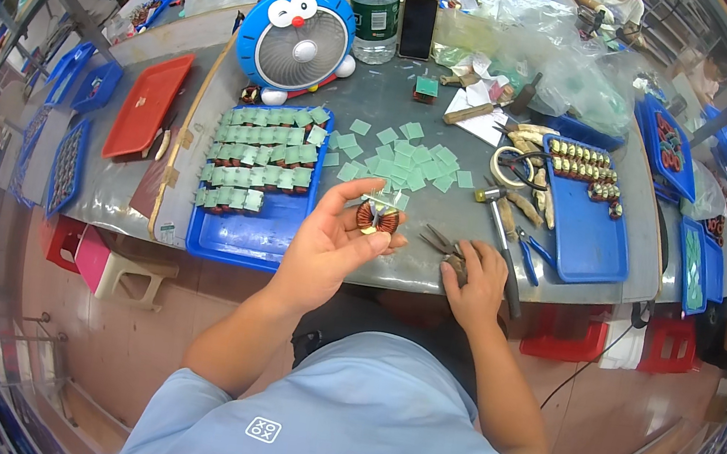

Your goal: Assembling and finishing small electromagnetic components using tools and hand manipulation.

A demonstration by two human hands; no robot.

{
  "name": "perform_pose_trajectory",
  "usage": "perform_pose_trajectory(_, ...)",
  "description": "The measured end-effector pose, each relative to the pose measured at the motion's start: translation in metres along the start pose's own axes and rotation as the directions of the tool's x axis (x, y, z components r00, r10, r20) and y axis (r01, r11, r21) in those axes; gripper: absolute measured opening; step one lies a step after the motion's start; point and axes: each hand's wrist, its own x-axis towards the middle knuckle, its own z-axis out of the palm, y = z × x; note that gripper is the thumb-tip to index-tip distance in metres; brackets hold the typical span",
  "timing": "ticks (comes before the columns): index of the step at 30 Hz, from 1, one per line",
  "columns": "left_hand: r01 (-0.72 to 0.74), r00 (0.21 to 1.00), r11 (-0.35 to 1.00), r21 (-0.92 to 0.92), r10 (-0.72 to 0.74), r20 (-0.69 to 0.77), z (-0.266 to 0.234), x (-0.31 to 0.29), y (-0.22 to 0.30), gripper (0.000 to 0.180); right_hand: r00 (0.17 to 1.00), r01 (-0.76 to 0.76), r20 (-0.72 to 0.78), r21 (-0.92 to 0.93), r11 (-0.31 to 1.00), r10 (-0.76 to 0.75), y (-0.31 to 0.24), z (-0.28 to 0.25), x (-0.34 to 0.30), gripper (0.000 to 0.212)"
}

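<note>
My left hand (328, 245) pinches a copper-wound toroidal coil (378, 218) between thumb and fingers, above the near part of the bench. Pale wire ends stick up from the coil's top, beside a pale green square just behind it. My right hand (478, 285) is closed round a pair of long-nose pliers (442, 242), low at the bench's front edge. The jaws point left toward the coil but stand apart from it; the palm hides most of the handles. Beyond my left hand lie many loose pale green square plates (410, 161).
At left, a blue tray (237, 237) bears rows of coils topped with green plates. A second blue tray (593, 245) at right holds bare coils. Between lie a hammer (508, 224), blue-handled pliers (531, 255) and tape (511, 167). A fan (303, 49) and bottle (373, 15) stand behind.
</note>
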Motion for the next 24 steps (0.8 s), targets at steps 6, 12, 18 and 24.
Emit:
perform_pose_trajectory(6,-0.022,1.0,1.0,-0.017,0.021,-0.022,0.003,-0.001,0.001,0.06,1.0,-0.002,-0.012,-0.005,1.0,0.002,0.001,0.001,-0.001,0.048)
perform_pose_trajectory(12,0.097,0.988,0.797,-0.595,-0.005,0.155,-0.017,-0.001,-0.003,0.044,1.0,-0.007,-0.002,-0.012,1.0,0.007,0.0,0.001,0.0,0.047)
perform_pose_trajectory(18,0.192,0.941,0.687,-0.701,0.073,0.329,-0.024,-0.003,-0.001,0.061,1.0,0.017,-0.026,-0.014,1.0,-0.017,0.0,0.002,-0.002,0.047)
perform_pose_trajectory(24,0.236,0.929,0.651,-0.721,0.067,0.364,-0.026,-0.002,0.0,0.062,1.0,0.002,-0.008,-0.05,0.999,-0.002,-0.001,-0.001,-0.003,0.047)
